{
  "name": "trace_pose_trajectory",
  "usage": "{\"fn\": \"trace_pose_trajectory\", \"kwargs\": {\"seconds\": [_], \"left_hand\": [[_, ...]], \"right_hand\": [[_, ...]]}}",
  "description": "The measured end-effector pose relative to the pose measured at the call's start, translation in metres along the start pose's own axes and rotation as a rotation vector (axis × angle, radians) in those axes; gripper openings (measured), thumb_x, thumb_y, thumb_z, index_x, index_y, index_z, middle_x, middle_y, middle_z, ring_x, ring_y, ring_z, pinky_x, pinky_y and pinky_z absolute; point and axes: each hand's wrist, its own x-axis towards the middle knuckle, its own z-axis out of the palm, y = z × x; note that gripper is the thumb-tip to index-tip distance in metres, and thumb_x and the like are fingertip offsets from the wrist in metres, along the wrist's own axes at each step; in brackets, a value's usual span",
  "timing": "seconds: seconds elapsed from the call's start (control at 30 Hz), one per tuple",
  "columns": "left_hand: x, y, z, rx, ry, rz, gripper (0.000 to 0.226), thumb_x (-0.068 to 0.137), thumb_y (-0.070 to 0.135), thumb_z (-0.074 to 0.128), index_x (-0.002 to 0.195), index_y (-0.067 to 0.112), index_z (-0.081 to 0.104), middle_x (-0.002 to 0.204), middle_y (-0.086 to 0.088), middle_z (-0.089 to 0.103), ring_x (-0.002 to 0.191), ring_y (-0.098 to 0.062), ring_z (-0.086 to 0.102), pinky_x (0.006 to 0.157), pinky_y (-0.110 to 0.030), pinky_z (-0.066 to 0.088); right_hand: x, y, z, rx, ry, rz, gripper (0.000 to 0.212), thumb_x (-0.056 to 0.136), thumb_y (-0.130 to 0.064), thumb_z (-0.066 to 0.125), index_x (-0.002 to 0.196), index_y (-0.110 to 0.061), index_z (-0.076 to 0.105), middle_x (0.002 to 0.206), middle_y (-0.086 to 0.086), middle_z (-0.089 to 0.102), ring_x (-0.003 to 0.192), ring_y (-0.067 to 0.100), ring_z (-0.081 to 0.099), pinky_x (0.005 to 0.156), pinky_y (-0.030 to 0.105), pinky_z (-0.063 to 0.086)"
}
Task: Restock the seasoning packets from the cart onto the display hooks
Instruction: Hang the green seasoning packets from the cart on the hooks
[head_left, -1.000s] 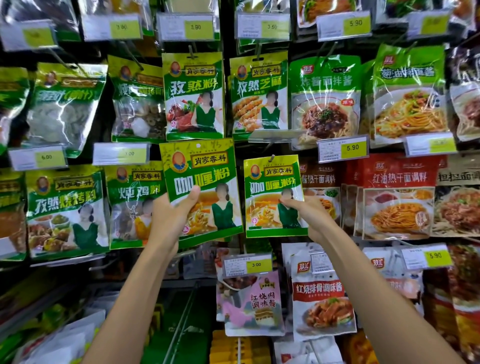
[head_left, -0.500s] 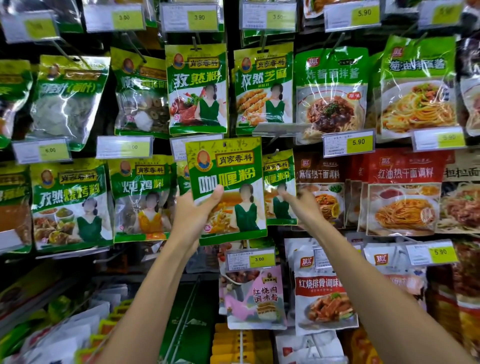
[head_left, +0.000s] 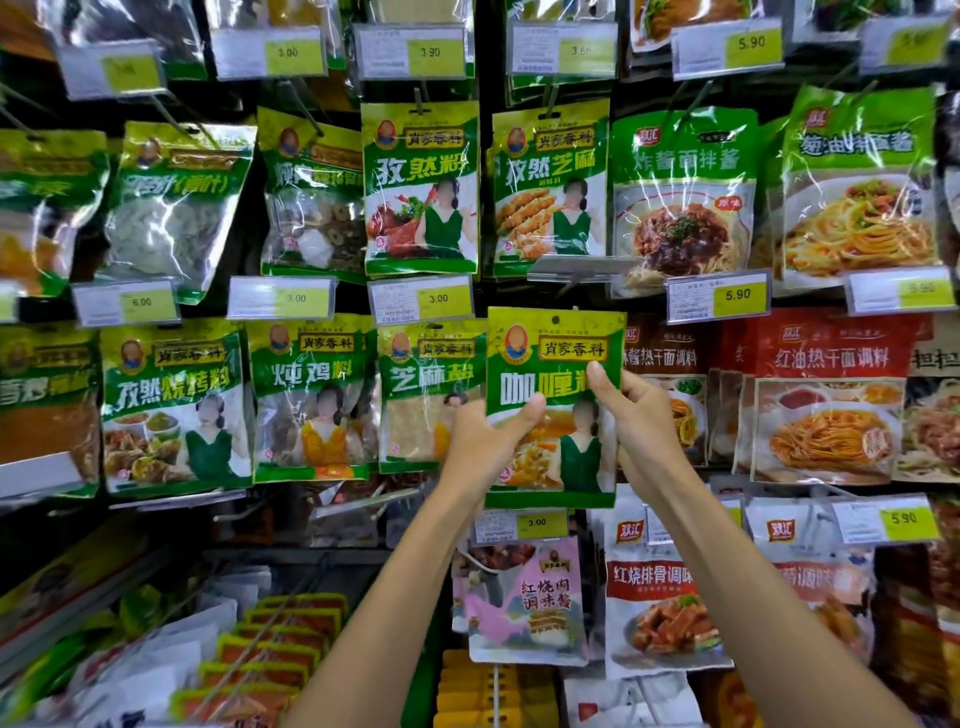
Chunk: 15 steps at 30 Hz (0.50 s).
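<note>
curry packet (head_left: 558, 436): a flat green and yellow pouch with a printed curry dish. it is held upright in front of the middle row of the display, between both hands. a small round hole (head_left: 556, 319) is seen at its top edge, and whether a hook is in it cannot be told.
left grip (head_left: 480, 441): it is closed on the left edge of the curry packet at about mid height. the thumb is laid on the front and the fingers are hidden behind.
right grip (head_left: 644, 426): it is closed on the right edge, a little higher than the left one. the thumb is pressed on the front near the large letters.
packet against the grips: the top and bottom parts stay free above and below the hands.
sesame packet (head_left: 431, 395): it is hung just beside on the left and is partly covered by the left grip.
clear pouch (head_left: 314, 218): it is hung in the upper row, and dried slices and round pieces are seen inside.
second clear pouch (head_left: 171, 223): pale dried leaves are seen inside.
price tag (head_left: 524, 525): it is marked 3.00 and is placed just under the curry packet.
lower shelf (head_left: 280, 639): flat orange and green packets are stacked there in a row.
</note>
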Motion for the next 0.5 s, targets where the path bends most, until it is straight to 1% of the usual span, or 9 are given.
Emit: {"fn": "trace_pose_trajectory", "kwargs": {"seconds": [0.03,0.07,0.1,0.13,0.17,0.23,0.3,0.37,0.5], "left_hand": [[0.002,0.0,-0.004,0.108,0.039,0.098,0.029,0.088,0.037,0.063,0.068,0.021,0.05,0.049,0.02,0.055,0.052,0.01,0.054,0.056,-0.008,0.043],[0.005,0.002,-0.01,0.225,0.122,0.214,0.029,0.09,0.037,0.06,0.073,0.014,0.058,0.052,0.019,0.054,0.048,0.009,0.05,0.051,-0.006,0.041],[0.009,0.003,-0.019,0.357,0.245,0.332,0.025,0.092,0.034,0.058,0.084,0.011,0.064,0.064,0.019,0.058,0.053,0.01,0.05,0.053,-0.006,0.043],[0.014,0.007,-0.029,0.49,0.391,0.452,0.021,0.093,0.03,0.057,0.094,0.01,0.065,0.077,0.009,0.064,0.062,0.007,0.054,0.06,-0.009,0.047],[0.02,0.01,-0.039,0.632,0.516,0.577,0.019,0.094,0.024,0.057,0.102,0.009,0.064,0.088,0.0,0.066,0.073,-0.004,0.059,0.068,-0.015,0.05],[0.037,0.013,-0.054,0.895,0.648,0.795,0.024,0.094,0.018,0.056,0.114,0.004,0.059,0.103,-0.013,0.064,0.093,-0.024,0.059,0.08,-0.029,0.049],[0.056,0.014,-0.067,1.079,0.661,0.874,0.034,0.094,0.02,0.055,0.124,0.003,0.054,0.119,-0.018,0.058,0.109,-0.033,0.055,0.094,-0.038,0.045],[0.07,0.011,-0.074,1.21,0.618,0.869,0.043,0.095,0.024,0.053,0.133,0.004,0.048,0.132,-0.02,0.051,0.119,-0.036,0.05,0.102,-0.045,0.04],[0.084,0.0,-0.08,1.336,0.537,0.897,0.048,0.097,0.028,0.048,0.139,0.005,0.041,0.14,-0.021,0.044,0.127,-0.037,0.042,0.109,-0.049,0.032]], "right_hand": [[0.0,0.001,0.0,0.002,0.019,0.017,0.026,0.095,-0.028,0.053,0.086,-0.008,0.067,0.065,-0.006,0.069,0.06,0.005,0.064,0.065,0.024,0.052],[0.0,0.002,-0.001,0.004,0.042,0.037,0.027,0.096,-0.027,0.053,0.088,-0.005,0.067,0.071,0.0,0.071,0.064,0.012,0.066,0.071,0.032,0.054],[0.001,0.002,-0.003,0.007,0.072,0.059,0.031,0.096,-0.026,0.052,0.095,0.002,0.066,0.083,0.013,0.072,0.074,0.024,0.068,0.081,0.043,0.054],[0.002,0.003,-0.004,0.011,0.1,0.078,0.037,0.096,-0.026,0.052,0.102,0.009,0.063,0.096,0.025,0.069,0.086,0.037,0.065,0.089,0.051,0.049],[0.003,0.002,-0.006,0.006,0.121,0.085,0.042,0.096,-0.026,0.052,0.107,0.013,0.059,0.105,0.033,0.064,0.096,0.044,0.06,0.092,0.053,0.046],[0.008,0.003,-0.01,-0.018,0.143,0.074,0.045,0.097,-0.027,0.052,0.11,0.016,0.056,0.109,0.037,0.06,0.098,0.046,0.056,0.086,0.049,0.046],[0.013,0.001,-0.011,-0.032,0.139,0.064,0.046,0.097,-0.027,0.052,0.109,0.017,0.056,0.103,0.038,0.061,0.089,0.045,0.057,0.08,0.047,0.046],[0.021,-0.002,-0.01,-0.023,0.132,0.073,0.046,0.096,-0.027,0.053,0.108,0.018,0.055,0.092,0.034,0.063,0.079,0.043,0.059,0.078,0.05,0.049],[0.033,-0.004,-0.004,0.01,0.151,0.12,0.043,0.096,-0.024,0.055,0.105,0.018,0.057,0.103,0.037,0.062,0.094,0.051,0.058,0.091,0.058,0.046]]}}
